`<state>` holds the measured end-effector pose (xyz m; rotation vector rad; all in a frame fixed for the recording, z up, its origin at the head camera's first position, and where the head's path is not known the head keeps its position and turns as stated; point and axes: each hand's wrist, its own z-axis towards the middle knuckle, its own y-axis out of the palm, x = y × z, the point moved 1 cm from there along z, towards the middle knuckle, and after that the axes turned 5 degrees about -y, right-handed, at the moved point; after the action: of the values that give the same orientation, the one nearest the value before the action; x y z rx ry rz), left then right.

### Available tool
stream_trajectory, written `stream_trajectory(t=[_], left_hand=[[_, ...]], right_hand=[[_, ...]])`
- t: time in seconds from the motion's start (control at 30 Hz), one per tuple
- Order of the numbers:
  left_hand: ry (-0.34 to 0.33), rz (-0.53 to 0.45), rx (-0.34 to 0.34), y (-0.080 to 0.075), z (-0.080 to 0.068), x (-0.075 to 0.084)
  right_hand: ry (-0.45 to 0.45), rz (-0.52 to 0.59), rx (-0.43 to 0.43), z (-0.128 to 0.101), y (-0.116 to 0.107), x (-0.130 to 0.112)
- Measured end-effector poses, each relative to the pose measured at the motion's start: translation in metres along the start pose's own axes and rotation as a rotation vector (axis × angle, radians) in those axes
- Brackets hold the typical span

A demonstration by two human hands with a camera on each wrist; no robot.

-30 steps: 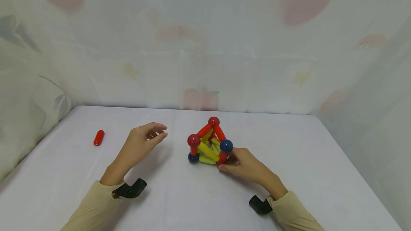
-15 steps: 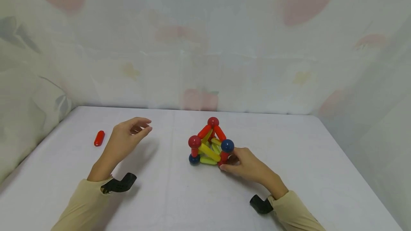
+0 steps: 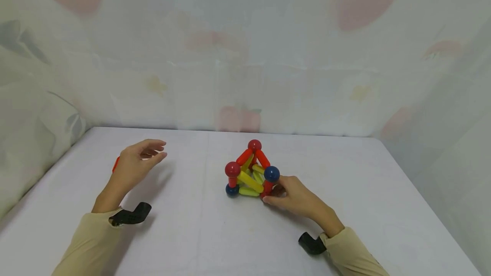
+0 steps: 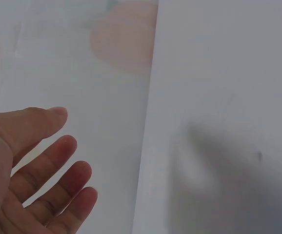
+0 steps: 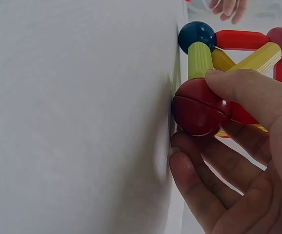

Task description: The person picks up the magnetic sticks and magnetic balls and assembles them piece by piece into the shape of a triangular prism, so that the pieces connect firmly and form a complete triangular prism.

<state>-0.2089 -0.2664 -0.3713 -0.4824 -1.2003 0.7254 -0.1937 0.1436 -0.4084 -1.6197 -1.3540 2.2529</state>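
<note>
A frame of red, yellow and green rods joined by red and blue balls [image 3: 251, 183] stands on the white table. My right hand [image 3: 301, 199] holds its near right corner; in the right wrist view, thumb and fingers pinch the lower red ball [image 5: 199, 107]. Off to the left, my left hand [image 3: 134, 165] hovers over the table with nothing in it, fingers loosely bent and thumb apart, as the left wrist view also shows. Behind that hand a loose red rod [image 3: 116, 164] is mostly hidden.
The white table [image 3: 215, 242] ends at a pale patterned curtain [image 3: 245, 54] behind and at both sides. A black curved piece sits at each wrist, on the left cuff [image 3: 130, 215] and the right cuff [image 3: 312, 244].
My left hand has moved left, away from the rod-and-ball frame, and now covers most of the loose red rod. The right hand and the frame have barely shifted.
</note>
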Motion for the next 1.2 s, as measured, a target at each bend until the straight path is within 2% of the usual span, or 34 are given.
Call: stream_trajectory(t=[0.13,0.37,0.63,0.8,0.93,1.03,1.2], left_hand=[[-0.012,0.032,-0.017,-0.006,0.001,-0.009],[-0.075,0.059,-0.079,-0.019,0.003,-0.029],[-0.111,0.106,-0.035,-0.030,0.001,-0.049],[-0.175,0.146,-0.042,-0.035,-0.001,-0.055],[-0.201,0.171,-0.049,-0.038,-0.003,-0.059],[-0.214,0.183,-0.081,-0.040,-0.003,-0.064],[-0.289,0.192,-0.203,-0.039,-0.001,-0.071]], right_hand=[[-0.003,0.002,0.001,0.000,0.000,0.001],[-0.002,0.002,0.003,0.000,0.000,0.001],[0.006,0.005,0.002,0.000,0.000,0.000],[0.010,0.001,0.001,0.000,0.001,0.000],[0.012,0.001,0.001,0.000,0.001,0.000],[0.007,0.006,0.000,0.000,0.000,0.001],[0.004,0.015,-0.003,0.000,0.000,0.002]])
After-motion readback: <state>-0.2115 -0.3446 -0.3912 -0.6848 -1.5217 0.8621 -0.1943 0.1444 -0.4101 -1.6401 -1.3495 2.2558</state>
